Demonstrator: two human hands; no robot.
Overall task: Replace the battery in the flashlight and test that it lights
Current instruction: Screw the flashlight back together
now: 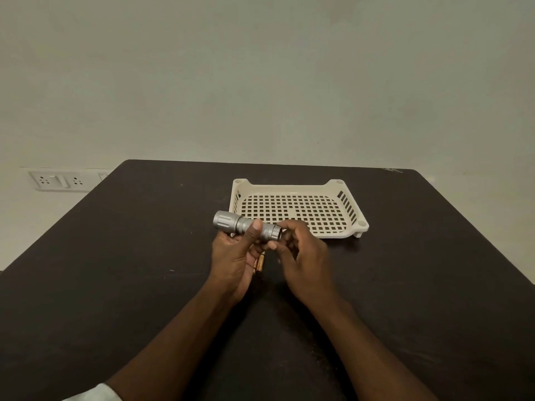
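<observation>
Silver knurled metal flashlight (246, 225) held above the dark table (115, 270).
Left hand (236, 253) grips the barrel, thumb on top; right hand (301, 250) pinches its tail end; long axis left–right, head pointing left.

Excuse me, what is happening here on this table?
A person holds a silver flashlight above a dark table. The left hand grips its body, and the right hand works at its tail end. Something orange-brown, perhaps batteries, lies under the hands. A cream tray stands behind.
</observation>
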